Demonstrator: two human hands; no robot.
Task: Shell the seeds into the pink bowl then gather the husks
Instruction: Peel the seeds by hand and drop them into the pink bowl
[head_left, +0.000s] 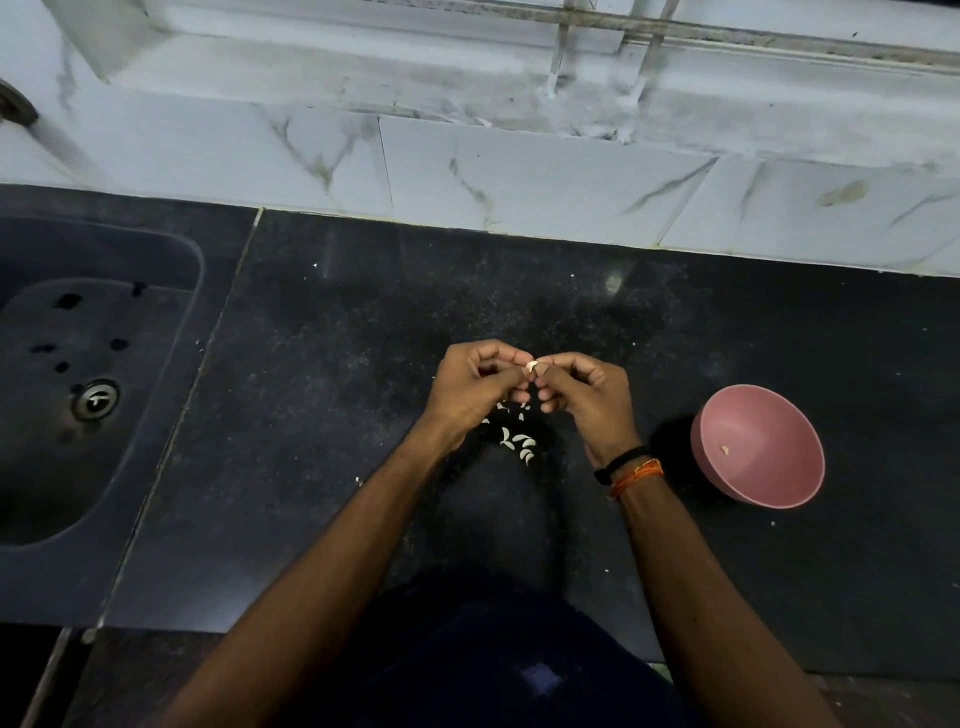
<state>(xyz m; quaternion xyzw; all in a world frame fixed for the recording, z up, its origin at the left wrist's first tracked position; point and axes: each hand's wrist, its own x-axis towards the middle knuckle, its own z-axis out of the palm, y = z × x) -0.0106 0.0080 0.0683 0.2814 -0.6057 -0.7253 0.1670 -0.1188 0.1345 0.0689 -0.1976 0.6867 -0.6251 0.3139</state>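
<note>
My left hand (475, 387) and my right hand (584, 397) meet above the black counter, fingertips pinched together on one pale seed (532, 366). Below the hands, a small scatter of white seeds and husks (519, 441) lies on the counter. The pink bowl (758, 447) stands to the right of my right wrist, tilted toward me, with one pale kernel (723, 449) inside it.
A dark sink (78, 374) with a metal drain (95, 399) is set into the counter at the left. White marble tiles (519, 171) rise behind the counter. Tiny white flecks dot the black countertop (337, 415). The counter's front edge runs near my body.
</note>
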